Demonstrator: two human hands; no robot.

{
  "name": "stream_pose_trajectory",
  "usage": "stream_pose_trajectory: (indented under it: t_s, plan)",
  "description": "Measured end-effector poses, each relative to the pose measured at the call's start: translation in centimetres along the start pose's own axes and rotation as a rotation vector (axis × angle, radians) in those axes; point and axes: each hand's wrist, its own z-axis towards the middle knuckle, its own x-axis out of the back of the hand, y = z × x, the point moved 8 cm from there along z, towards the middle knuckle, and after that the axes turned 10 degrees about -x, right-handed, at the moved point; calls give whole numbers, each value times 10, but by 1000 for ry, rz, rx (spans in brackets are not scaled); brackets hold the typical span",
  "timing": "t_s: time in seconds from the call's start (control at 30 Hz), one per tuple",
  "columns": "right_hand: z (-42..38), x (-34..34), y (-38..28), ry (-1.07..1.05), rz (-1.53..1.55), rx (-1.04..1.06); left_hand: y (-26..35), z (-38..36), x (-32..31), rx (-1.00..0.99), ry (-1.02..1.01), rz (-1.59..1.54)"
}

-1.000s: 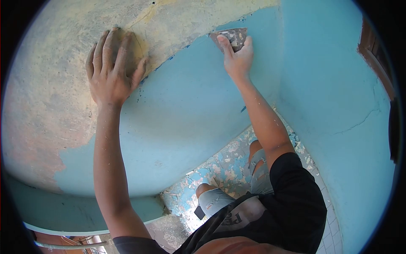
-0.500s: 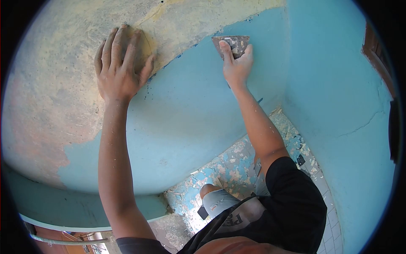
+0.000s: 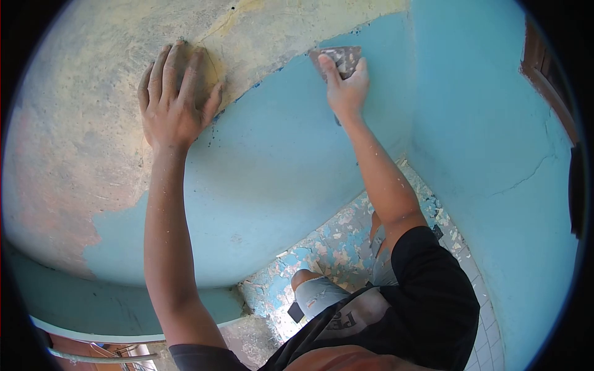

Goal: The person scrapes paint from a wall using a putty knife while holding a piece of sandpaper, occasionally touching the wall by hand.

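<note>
Scraper [image 3: 339,60] clamped in right hand [image 3: 346,93] fingers against blue wall [image 3: 278,161], left hand [image 3: 176,105] fingers spread flat

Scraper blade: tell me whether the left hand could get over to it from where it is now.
Probably yes. The left hand lies flat on the bare wall, empty, and only open wall separates it from the scraper gripped by the right hand.

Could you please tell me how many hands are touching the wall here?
2: the left hand lies flat on bare plaster; the right hand presses a scraper at the blue paint's edge.
</note>
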Motion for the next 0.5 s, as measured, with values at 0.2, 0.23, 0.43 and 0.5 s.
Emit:
stream_pose_trajectory:
  t_s: [0.2,0.23,0.43,0.5]
  plan:
    - [-7,-4,-4,-63,-99,-21,0,1,1,5,-13,-3]
    - [-7,-9,-3,-66,-92,-13,-1,2,1,9,-9,6]
    - [-13,-9,9,-51,104,-67,0,-1,2,4,6,-19]
    - [-11,-7,4,-51,-22,-69,0,0,1,2,-11,-7]
